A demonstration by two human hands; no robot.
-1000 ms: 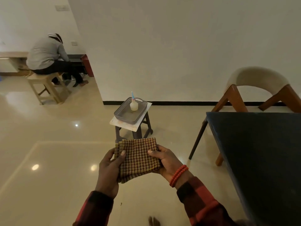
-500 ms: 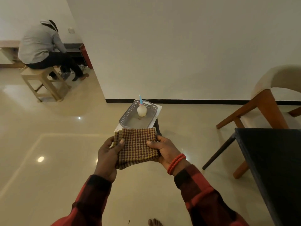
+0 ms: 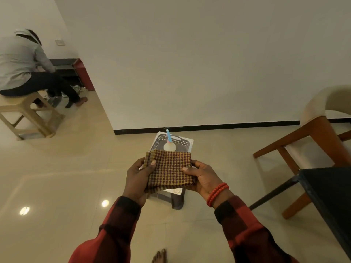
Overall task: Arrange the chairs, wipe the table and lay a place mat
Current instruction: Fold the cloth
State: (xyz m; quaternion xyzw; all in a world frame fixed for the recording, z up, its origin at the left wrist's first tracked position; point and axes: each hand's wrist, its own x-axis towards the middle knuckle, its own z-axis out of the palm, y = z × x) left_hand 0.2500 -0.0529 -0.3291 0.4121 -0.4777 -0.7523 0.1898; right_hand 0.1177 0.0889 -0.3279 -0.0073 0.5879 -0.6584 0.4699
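1. Both hands hold a folded checked cloth (image 3: 169, 170) at chest height; the left hand (image 3: 137, 179) pinches its left edge with the thumb on top, and the right hand (image 3: 204, 178) cups its right edge, thumb pressed on the weave; each hand is closed on the fabric, neither slack.
2. The cloth hangs directly above a small dark stool (image 3: 173, 197); on that stool sits a grey perforated basket (image 3: 181, 143) with a pale squeeze bottle (image 3: 169, 145) inside, its blue nozzle upright; the cloth hides the basket's near half.
3. The black table (image 3: 330, 198) lies at the right edge of view, well apart from the hands; a wooden chair with a cream seat (image 3: 321, 133) stands just beyond its corner.
4. Judged from this, the wiping step is in hand, either about to start or just finished; whether the cloth is a wiping cloth or the place mat cannot be told for sure.
5. The next move likely calls for freeing one hand to take the bottle, or lowering the cloth into the basket; either way the other hand must keep its clamp so the folds do not fall open.
6. Another person sits on a pale stool (image 3: 28, 114) far left, uninvolved.
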